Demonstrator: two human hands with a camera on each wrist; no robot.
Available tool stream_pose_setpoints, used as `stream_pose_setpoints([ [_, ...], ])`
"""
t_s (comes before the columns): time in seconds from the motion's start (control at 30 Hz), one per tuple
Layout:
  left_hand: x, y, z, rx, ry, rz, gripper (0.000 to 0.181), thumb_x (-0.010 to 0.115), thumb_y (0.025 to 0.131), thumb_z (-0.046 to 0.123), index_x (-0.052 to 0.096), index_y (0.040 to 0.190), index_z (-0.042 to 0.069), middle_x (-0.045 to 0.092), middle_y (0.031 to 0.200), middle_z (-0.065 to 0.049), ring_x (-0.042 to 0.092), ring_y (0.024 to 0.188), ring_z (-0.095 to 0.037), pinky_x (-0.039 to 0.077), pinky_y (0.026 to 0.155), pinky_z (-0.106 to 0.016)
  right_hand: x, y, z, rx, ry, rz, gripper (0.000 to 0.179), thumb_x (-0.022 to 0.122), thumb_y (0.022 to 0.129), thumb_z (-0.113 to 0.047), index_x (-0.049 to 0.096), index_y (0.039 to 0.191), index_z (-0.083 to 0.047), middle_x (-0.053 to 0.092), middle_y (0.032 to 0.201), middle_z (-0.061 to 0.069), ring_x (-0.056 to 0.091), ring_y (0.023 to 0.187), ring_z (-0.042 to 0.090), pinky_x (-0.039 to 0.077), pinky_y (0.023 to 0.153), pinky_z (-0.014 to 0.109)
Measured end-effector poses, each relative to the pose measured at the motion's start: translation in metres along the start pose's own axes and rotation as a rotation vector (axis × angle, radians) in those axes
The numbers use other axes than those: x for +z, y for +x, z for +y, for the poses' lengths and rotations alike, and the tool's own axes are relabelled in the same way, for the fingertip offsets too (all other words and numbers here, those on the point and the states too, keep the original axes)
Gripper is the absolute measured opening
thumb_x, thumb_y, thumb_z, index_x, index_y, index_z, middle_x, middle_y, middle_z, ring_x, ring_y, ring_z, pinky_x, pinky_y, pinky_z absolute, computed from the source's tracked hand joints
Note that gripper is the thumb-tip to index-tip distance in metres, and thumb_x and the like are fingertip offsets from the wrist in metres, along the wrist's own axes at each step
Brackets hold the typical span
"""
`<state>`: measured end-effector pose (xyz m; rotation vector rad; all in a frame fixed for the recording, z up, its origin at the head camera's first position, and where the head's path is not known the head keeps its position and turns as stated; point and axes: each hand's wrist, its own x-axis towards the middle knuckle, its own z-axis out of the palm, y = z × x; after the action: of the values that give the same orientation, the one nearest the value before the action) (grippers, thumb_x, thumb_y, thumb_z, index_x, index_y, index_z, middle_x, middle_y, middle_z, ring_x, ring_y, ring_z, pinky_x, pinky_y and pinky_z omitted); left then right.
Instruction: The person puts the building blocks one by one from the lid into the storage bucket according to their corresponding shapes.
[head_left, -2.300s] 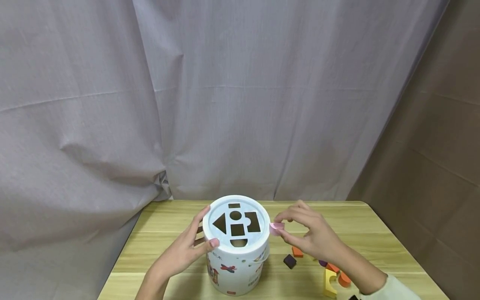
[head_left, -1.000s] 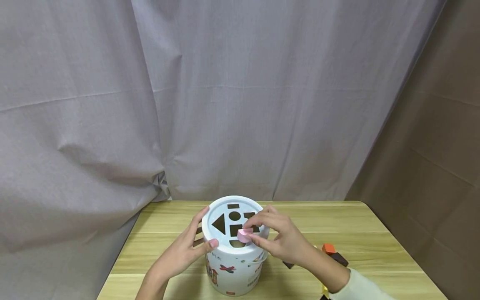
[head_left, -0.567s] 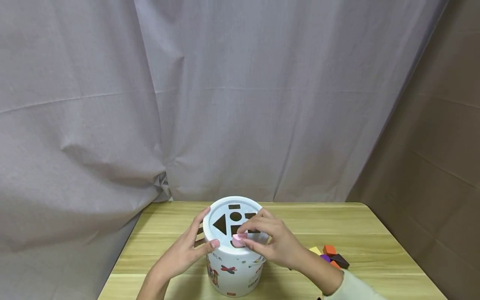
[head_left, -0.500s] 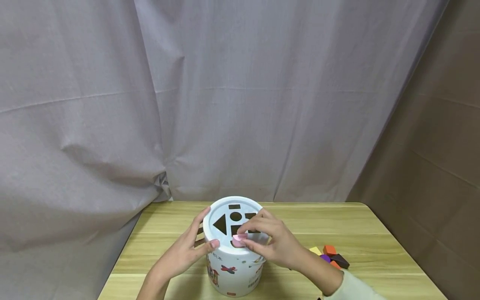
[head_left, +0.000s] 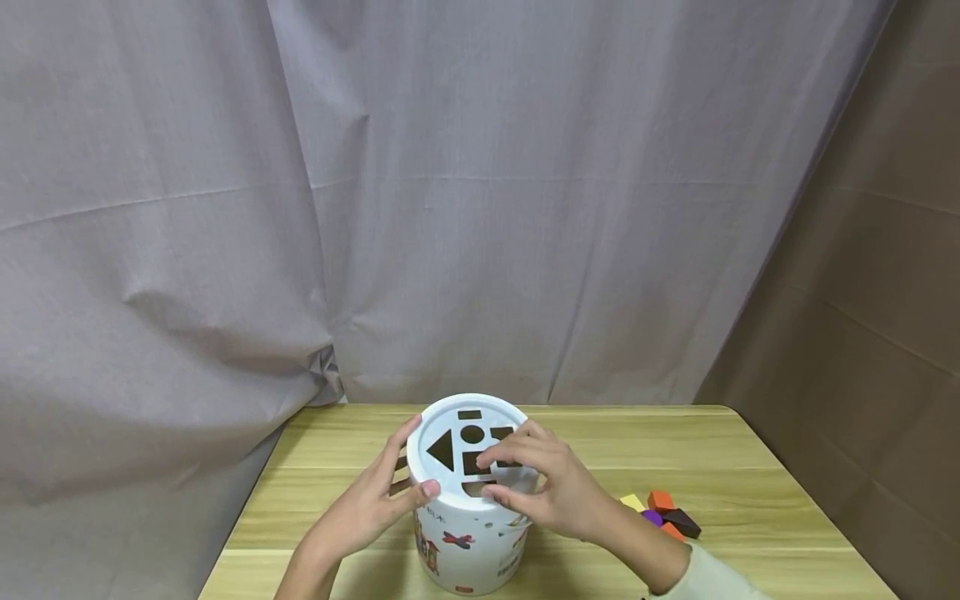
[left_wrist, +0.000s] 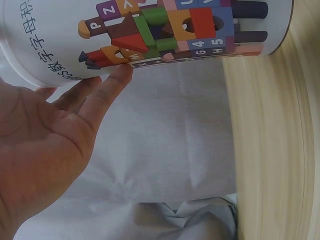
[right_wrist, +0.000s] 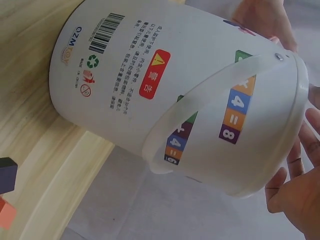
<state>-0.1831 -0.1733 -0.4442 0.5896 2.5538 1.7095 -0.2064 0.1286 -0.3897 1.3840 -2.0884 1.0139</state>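
At the bottom centre of the frame, find the bucket (head_left: 465, 546) standing upright, steadied at the left edge of the lid (head_left: 448, 482) by the spread, mostly straight fingers of the left hand (head_left: 360, 512). Over the half-round hole (head_left: 472, 490), see the right hand (head_left: 543, 479) with thumb and fingertips apart, nothing visible between; beware of snagging a fingertip there, or of tilting the bucket by pressing off-centre. Allow also for scattering the small blocks (head_left: 660, 502) at lower right through a careless sweep of the right forearm (head_left: 648, 546) across the table (head_left: 750, 467).
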Motion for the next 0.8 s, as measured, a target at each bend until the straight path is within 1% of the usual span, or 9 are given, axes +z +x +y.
stream_pose_setpoints([
  [0.17,0.003,-0.004,-0.001,-0.003,0.004,-0.009,0.093,0.077,0.106,0.032,0.016,0.176,0.041,0.034,0.179,-0.017,0.055,0.15,-0.046,0.055,0.119,-0.058,-0.007,-0.008,-0.001,0.025,-0.017,0.006,0.039,0.096,0.086,-0.012,0.08,0.121,-0.021,0.083,0.116,-0.008,0.063,0.105,0.012,0.058,0.091,0.03],
  [0.3,0.003,-0.005,-0.001,0.002,0.017,-0.017,0.094,0.077,0.106,0.033,0.014,0.175,0.045,0.031,0.18,-0.018,0.054,0.151,-0.047,0.055,0.119,-0.06,-0.016,-0.015,-0.002,0.05,-0.033,0.004,0.042,0.097,0.084,-0.008,0.08,0.121,-0.02,0.083,0.117,-0.008,0.062,0.104,0.011,0.059,0.09,0.029],
  [0.47,0.002,-0.001,0.0,0.025,0.023,-0.025,0.095,0.076,0.107,0.033,0.012,0.175,0.045,0.03,0.18,-0.019,0.054,0.151,-0.048,0.054,0.12,-0.061,-0.033,-0.023,0.001,0.075,-0.079,0.018,0.047,0.097,0.082,-0.005,0.08,0.122,-0.022,0.082,0.118,-0.009,0.063,0.105,0.011,0.059,0.092,0.029],
  [0.57,0.0,0.003,0.001,0.05,0.034,-0.028,0.095,0.076,0.107,0.032,0.011,0.176,0.043,0.03,0.18,-0.02,0.055,0.149,-0.049,0.054,0.119,-0.061,-0.044,-0.03,0.005,0.095,-0.103,0.031,0.049,0.098,0.08,-0.004,0.08,0.122,-0.022,0.082,0.115,-0.008,0.063,0.105,0.011,0.058,0.093,0.025],
  [0.67,-0.002,0.004,0.002,0.065,0.042,-0.027,0.095,0.075,0.107,0.032,0.011,0.177,0.041,0.028,0.181,-0.021,0.055,0.149,-0.051,0.055,0.118,-0.062,-0.053,-0.037,0.01,0.108,-0.109,0.04,0.049,0.098,0.079,-0.002,0.08,0.121,-0.02,0.082,0.114,-0.006,0.064,0.106,0.012,0.057,0.093,0.021],
  [0.8,-0.003,0.003,0.003,0.053,0.041,-0.027,0.095,0.076,0.107,0.032,0.011,0.177,0.041,0.027,0.181,-0.02,0.055,0.149,-0.051,0.055,0.118,-0.062,-0.065,-0.05,0.015,0.114,-0.138,0.05,0.055,0.098,0.076,0.0,0.08,0.123,-0.021,0.082,0.117,-0.004,0.065,0.107,0.013,0.056,0.093,0.019],
])
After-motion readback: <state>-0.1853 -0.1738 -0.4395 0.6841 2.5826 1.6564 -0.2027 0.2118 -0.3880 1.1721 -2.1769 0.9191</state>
